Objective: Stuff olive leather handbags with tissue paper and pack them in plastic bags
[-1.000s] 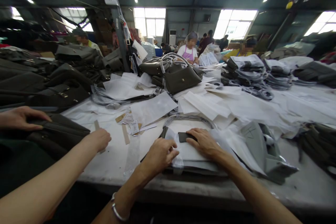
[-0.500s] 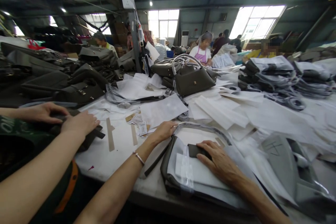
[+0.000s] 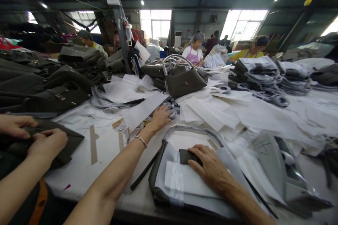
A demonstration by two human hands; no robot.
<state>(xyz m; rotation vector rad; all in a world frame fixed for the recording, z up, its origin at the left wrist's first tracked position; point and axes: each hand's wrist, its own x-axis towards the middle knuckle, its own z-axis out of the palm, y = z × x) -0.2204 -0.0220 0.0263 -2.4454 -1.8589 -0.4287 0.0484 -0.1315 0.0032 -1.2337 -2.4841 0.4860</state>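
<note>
A dark grey handbag [image 3: 155, 179] lies at the table's front, its face covered with white wrapping sheets and clear tape, its handle [image 3: 196, 128] wrapped in film. My right hand [image 3: 211, 168] rests on it, thumb and fingers closed about a small dark leather piece [image 3: 185, 156]. Beyond the bag, my left hand [image 3: 160, 117], with a bracelet at the wrist, reaches over a film-wrapped coiled strap [image 3: 173, 112]. Its fingers are stretched forward and partly apart; whether they touch the coil is unclear. A narrow dark strap [image 3: 146, 168] lies left of the bag.
At left, a co-worker's hands [image 3: 47, 140] handle a dark leather piece [image 3: 70, 140]. Dark bags [image 3: 58, 95] are heaped behind. A finished handbag [image 3: 185, 82] stands among white sheets [image 3: 216, 112]. Wrapped bags [image 3: 258, 70] are stacked at right, near a grey bag form [image 3: 269, 161].
My left hand has left the wrapped handle and moved forward to the coiled strap. My right hand stays on the bag. The view has turned slightly right.
</note>
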